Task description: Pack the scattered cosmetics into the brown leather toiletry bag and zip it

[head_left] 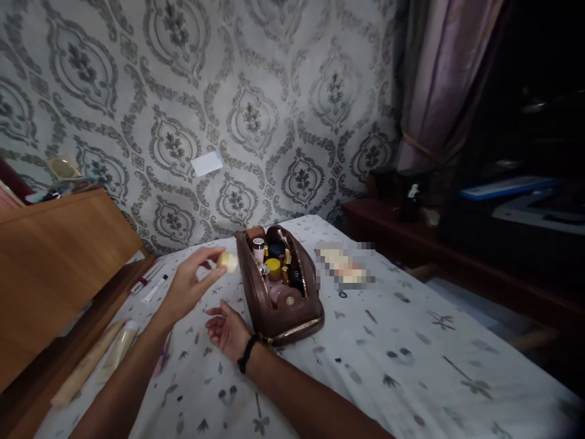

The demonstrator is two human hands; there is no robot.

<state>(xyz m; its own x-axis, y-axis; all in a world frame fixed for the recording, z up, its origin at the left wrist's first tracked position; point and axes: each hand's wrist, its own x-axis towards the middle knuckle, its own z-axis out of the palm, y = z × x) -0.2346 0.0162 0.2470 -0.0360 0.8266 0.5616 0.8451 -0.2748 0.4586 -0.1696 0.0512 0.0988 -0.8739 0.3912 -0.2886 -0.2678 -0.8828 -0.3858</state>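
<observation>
Between the fingertips of my left hand (196,277) is a small jar (227,262) with a yellow part and a pale part, held just left of the bag. A brown leather bag (256,305) lies unzipped on the patterned sheet, filled with several cosmetics. Among them are a yellow-lidded jar (273,268), a pale bottle with a silver cap (258,250) and a round pink item (277,292). My right hand (228,332), with a black band at the wrist, is palm up beside the bag's front left side, its fingers apart and holding nothing.
Tubes (119,350) and small items lie along the bed's left edge by a wooden board (64,256). Right of the bag is a blurred-out flat item (345,266). A dark red shelf (379,222) with a black pump bottle (411,204) stands at the right.
</observation>
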